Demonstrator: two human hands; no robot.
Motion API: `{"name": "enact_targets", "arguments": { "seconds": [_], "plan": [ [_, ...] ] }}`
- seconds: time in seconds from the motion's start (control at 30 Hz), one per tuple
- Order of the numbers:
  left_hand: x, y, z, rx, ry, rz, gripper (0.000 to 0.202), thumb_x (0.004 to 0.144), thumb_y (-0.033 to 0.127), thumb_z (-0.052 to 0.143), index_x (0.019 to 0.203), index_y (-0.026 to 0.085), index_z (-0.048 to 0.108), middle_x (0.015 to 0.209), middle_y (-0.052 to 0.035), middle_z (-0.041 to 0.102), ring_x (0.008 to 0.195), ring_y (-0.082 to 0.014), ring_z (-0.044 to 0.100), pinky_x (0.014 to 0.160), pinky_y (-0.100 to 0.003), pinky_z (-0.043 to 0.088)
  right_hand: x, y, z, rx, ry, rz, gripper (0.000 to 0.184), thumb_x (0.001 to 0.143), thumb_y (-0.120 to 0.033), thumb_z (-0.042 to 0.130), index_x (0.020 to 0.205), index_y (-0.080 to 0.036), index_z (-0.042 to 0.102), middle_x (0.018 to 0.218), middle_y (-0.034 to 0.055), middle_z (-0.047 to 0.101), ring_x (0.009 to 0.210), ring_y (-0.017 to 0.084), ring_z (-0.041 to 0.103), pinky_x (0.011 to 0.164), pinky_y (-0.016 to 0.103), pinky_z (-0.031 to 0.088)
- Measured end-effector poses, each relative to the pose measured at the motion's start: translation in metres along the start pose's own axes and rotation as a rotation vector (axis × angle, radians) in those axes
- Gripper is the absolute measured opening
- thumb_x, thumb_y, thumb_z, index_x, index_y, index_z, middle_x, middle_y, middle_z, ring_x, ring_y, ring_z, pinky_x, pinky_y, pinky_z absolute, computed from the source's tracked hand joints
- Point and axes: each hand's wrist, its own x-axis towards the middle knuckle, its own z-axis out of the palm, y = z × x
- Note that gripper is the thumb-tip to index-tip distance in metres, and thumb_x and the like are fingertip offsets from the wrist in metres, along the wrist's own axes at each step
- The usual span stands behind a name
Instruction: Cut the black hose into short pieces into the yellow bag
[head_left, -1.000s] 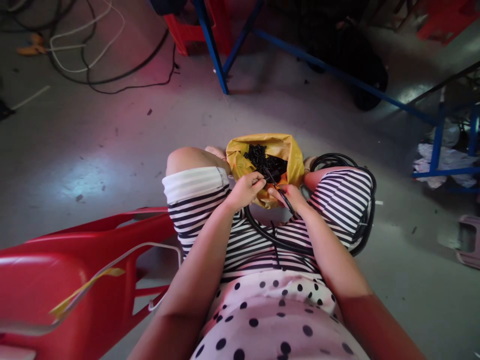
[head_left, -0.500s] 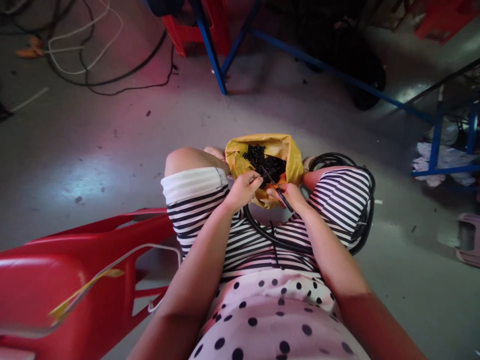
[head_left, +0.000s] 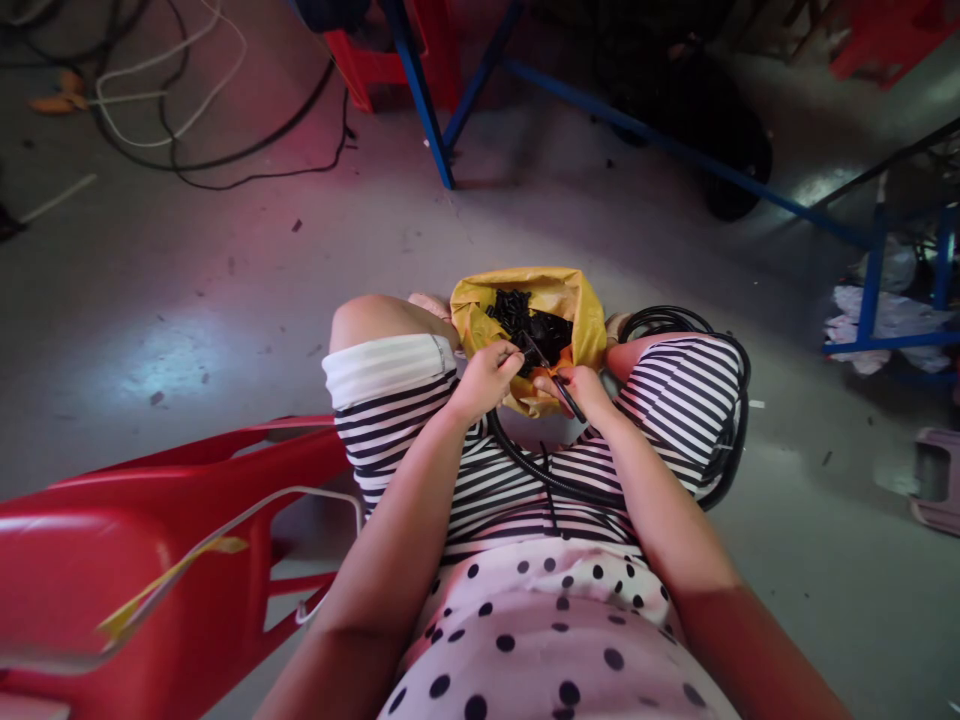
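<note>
Right hand [head_left: 577,392] curled round scissors [head_left: 561,387], long axis 11-to-5; left hand [head_left: 489,380], apparently pinching black tube [head_left: 526,466], at 9 o'clock, fingertips near blades.

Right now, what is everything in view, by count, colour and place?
bag: one, yellow, centre
pieces: many, black, in bag
scissors, apparently: one, dark, at bag
shorts: one, striped, centre
tube: count unclear, black, across shorts
top: one, dotted white, bottom
chair: one, red, lower left
stools, apparently: two red, top; one grey, right
frame: count unclear, blue, top, right
cables: several, black, white, top left
bundle: count unclear, pale, right
heap: unclear, black, top right
item: one, orange, top left
left hand: one, on tube
right hand: one, on scissors
</note>
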Motion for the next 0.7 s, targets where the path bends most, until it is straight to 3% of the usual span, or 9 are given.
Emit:
{"name": "enact_targets", "arguments": {
  "seconds": [0.2,0.4,0.7],
  "plan": [
    [-0.002,0.005,0.003,0.01,0.001,-0.03,0.01,0.087,0.028,0.053,0.081,0.02,0.054,0.045,0.0097,0.041,0.029,-0.008,0.037,0.028,-0.019,0.028,0.001,0.0,0.001,0.008,0.05,0.015,0.058,0.073,-0.074,0.067,0.063,-0.017,0.062,0.047,0.0008,0.051,0.052,0.016,0.052,0.054,0.026,0.036],
    [-0.003,0.011,0.002,-0.263,0.012,-0.149,0.005,0.074,0.019,0.049,0.079,0.021,0.048,0.047,0.0104,0.039,0.028,-0.007,0.032,0.028,-0.019,0.024,0.001,0.001,0.001,0.061,0.083,0.041,0.057,0.072,-0.072,0.069,0.059,-0.019,0.052,0.048,-0.0015,0.05,0.051,0.013,0.047,0.053,0.025,0.032],
    [-0.005,0.013,0.002,-0.34,0.096,-0.084,0.01,0.067,0.021,0.052,0.069,0.022,0.042,0.043,0.0098,0.041,0.027,-0.0075,0.034,0.027,-0.02,0.023,0.003,0.008,0.005,0.115,-0.039,0.03,0.046,0.073,-0.064,0.072,0.072,-0.019,0.061,0.057,-0.0033,0.053,0.055,0.013,0.05,0.056,0.024,0.037]
  ]
}}
